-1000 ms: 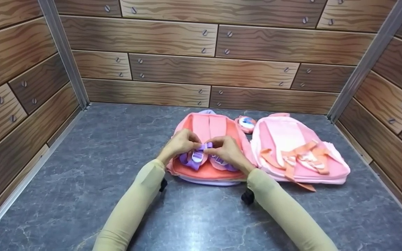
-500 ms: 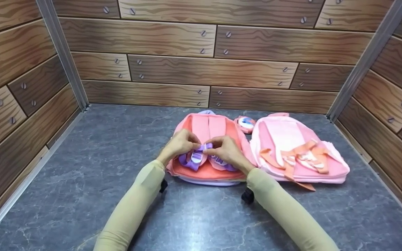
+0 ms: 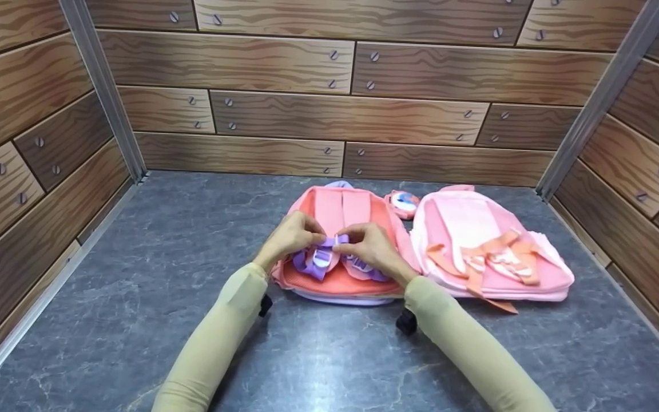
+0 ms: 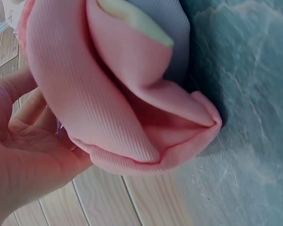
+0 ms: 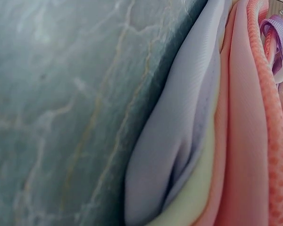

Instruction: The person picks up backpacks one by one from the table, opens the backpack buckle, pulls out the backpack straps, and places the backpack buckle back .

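Observation:
A coral backpack [image 3: 358,200] lies with its strap side up, purple webbing straps [image 3: 308,268] bunched over its lower half. My left hand [image 3: 297,233] pinches a purple strap between thumb and fingers. From the other side, my right hand [image 3: 374,247] pinches the same strap by a small pale buckle [image 3: 337,240]. Just below hangs a larger white buckle [image 3: 322,259]. In the left wrist view the palm [image 4: 33,150] shows beside the pink side pocket [image 4: 94,94], its fingertips hidden. The right wrist view shows mainly the bag's layered side [image 5: 245,117], with the hand barely at its edge.
A light pink backpack [image 3: 449,212] with tangled orange straps [image 3: 498,249] lies against the coral one's right side. Behind, between the two bags, sits a small round pouch [image 3: 404,203]. Wood-patterned walls [image 3: 284,114] enclose the grey marbled table [image 3: 203,217].
My left hand has shifted slightly left, away from the right fingertips, so a bit more purple strap shows between them. The right hand and both bags stay in place.

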Demonstrator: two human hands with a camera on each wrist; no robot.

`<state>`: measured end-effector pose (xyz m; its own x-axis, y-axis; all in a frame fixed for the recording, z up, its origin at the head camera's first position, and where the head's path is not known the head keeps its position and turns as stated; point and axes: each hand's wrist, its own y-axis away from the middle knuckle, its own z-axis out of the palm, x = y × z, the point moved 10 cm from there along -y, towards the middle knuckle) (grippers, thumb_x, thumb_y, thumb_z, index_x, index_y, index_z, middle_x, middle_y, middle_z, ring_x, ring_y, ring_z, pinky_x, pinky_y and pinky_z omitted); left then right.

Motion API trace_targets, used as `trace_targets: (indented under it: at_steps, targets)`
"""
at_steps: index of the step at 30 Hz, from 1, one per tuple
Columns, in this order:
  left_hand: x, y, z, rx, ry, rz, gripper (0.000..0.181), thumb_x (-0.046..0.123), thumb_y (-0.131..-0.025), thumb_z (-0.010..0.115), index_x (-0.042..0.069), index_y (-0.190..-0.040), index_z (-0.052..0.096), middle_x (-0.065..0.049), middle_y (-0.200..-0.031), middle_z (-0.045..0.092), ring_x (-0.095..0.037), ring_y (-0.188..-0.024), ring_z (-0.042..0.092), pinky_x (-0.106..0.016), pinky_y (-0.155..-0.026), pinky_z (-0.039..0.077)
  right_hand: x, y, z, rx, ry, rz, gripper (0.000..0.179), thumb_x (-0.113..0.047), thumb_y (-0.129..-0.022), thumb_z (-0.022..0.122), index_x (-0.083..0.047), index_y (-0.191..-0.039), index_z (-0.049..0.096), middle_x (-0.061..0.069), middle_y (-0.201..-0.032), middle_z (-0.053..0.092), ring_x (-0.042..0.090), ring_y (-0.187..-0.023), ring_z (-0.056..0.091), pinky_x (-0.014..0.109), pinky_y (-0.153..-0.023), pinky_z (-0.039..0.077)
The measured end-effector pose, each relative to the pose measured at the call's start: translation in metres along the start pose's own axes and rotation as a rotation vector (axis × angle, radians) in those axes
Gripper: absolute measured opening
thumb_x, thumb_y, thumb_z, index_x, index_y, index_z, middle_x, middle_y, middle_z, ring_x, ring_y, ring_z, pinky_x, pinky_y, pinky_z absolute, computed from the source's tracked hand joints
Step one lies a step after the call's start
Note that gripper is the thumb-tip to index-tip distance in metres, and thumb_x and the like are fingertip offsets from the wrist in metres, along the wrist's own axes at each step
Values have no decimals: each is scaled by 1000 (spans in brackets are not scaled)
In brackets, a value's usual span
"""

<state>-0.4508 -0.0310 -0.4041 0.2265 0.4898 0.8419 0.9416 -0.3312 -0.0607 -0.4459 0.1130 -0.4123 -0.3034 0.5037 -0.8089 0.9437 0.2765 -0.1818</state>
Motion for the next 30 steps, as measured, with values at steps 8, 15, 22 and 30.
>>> trace_targets:
  at_steps: [8,15,22,30]
  targets:
    - [3,-1,3,8,8,-4,8,6,-86,69,4,-86,77,1,-70,67,-5,-50,50,-18,-45,40,-3,0,-2,11,5,-24,25,-17,-76,84,-10,-99,77,4,-88,75,4,-74,61,20,-69,49]
    - [1,0,2,0,14,-6,9,8,-85,70,4,-87,77,0,-72,68,-6,-55,53,-19,-49,41,-1,1,-2,11,7,-10,25,-18,-77,84,-11,-99,78,3,-90,75,5,-76,61,20,-70,49]
    - [1,1,-1,-19,16,20,10,8,-84,71,5,-92,77,-3,-82,73,-9,-60,56,-20,-53,44,1,1,-1,8,-18,-15,24,-17,-77,84,-10,-99,78,5,-90,75,5,-75,61,21,-70,49]
    - [8,0,-1,3,7,69,11,6,-84,72,6,-92,78,-6,-87,75,-8,-66,60,-20,-62,47,1,0,0,5,-50,-19,27,-17,-77,84,-8,-101,77,9,-94,75,5,-75,61,18,-69,48]
